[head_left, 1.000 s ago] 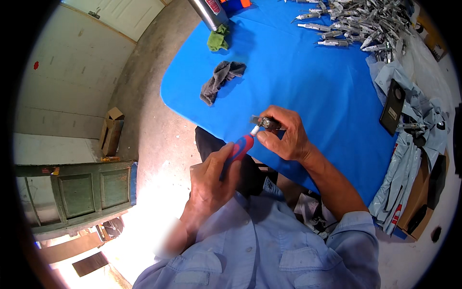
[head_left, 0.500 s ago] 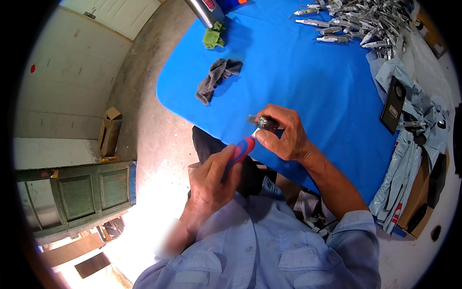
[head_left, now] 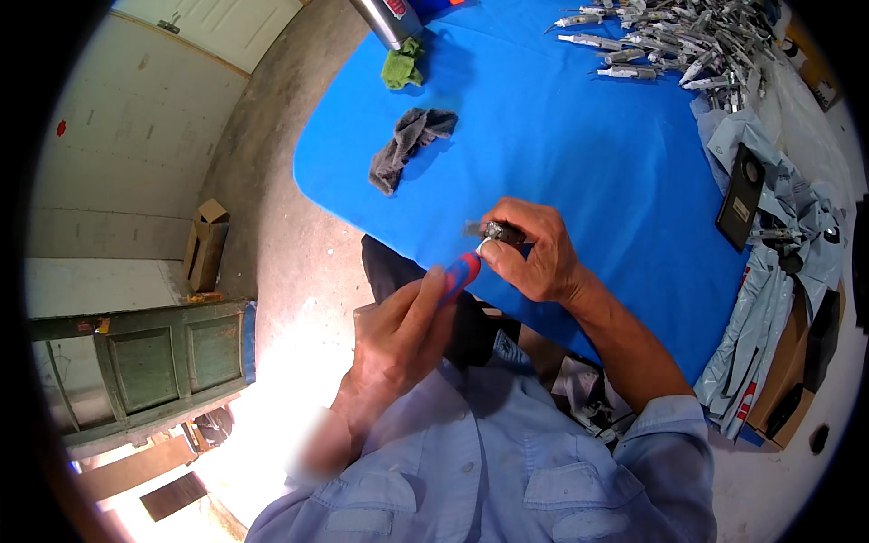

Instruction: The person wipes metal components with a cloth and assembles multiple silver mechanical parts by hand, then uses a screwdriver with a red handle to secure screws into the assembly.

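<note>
My left hand (head_left: 398, 335) is wrapped round a tool with a thick red-and-blue handle (head_left: 463, 274). Its whitish tip meets the near side of a small dark metal piece (head_left: 503, 233), with a blurred thin part sticking out to the left. My right hand (head_left: 540, 258) pinches that piece between thumb and curled fingers, above the near edge of the blue-covered table (head_left: 579, 163). Exactly what kind of piece it is, or what the tip is, I cannot make out. Beyond my hands lies a crumpled dark grey cloth (head_left: 409, 149).
At the far right is a heap of slim grey metal pieces (head_left: 670, 41). A metal cylinder (head_left: 385, 20) stands by a green cloth (head_left: 403, 65) at the far left. Grey plastic bags (head_left: 751, 335), a flat black object (head_left: 740, 196) and a cardboard box (head_left: 783, 398) line the right edge.
The red-and-blue handle and my left hand have shifted very slightly. My right hand stays nearly still with the dark metal piece in its fingers.
</note>
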The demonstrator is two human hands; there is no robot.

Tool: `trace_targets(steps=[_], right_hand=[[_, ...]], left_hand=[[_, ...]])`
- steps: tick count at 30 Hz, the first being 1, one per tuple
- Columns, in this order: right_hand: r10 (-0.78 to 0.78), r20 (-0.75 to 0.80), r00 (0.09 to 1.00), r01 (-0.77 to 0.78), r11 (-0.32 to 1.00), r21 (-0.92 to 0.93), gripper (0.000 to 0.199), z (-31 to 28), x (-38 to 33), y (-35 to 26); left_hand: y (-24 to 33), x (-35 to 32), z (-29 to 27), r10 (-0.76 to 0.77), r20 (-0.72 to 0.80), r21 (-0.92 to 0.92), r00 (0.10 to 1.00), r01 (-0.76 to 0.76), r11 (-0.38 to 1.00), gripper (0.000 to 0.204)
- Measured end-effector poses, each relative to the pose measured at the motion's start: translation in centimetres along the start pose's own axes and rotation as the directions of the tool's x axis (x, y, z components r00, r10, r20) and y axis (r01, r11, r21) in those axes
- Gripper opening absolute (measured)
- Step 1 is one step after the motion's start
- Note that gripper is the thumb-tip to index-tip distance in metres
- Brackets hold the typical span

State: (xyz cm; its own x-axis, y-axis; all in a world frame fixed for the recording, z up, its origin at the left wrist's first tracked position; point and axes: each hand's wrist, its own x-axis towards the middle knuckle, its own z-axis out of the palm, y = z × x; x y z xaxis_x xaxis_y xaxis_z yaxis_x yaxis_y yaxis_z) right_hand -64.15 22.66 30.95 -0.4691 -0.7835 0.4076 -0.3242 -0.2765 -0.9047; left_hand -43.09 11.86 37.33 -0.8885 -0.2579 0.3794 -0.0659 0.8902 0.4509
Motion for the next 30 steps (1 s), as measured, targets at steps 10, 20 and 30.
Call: trace_targets(steps=[10, 20, 30], right_hand=[[-0.014, -0.011, 1.000, 0.013, 0.999, -0.029, 0.017, 0.2, 0.1, -0.1], [-0.006, -0.013, 1.000, 0.005, 0.999, -0.041, 0.025, -0.1, 0.1, -0.3], [0.012, -0.013, 1.000, -0.012, 1.000, -0.028, 0.025, 0.0, 0.1, -0.2]], left_hand=[[0.3, -0.3, 0.6, -0.093, -0.081, 0.016, 0.992, 0.095, 0.995, 0.048], [0.1, -0.9, -0.1, -0.132, -0.035, -0.080, 0.991, 0.128, 0.988, 0.044], [-0.1, -0.5, 0.3, -0.096, -0.019, -0.064, 0.995, 0.095, 0.993, 0.046]])
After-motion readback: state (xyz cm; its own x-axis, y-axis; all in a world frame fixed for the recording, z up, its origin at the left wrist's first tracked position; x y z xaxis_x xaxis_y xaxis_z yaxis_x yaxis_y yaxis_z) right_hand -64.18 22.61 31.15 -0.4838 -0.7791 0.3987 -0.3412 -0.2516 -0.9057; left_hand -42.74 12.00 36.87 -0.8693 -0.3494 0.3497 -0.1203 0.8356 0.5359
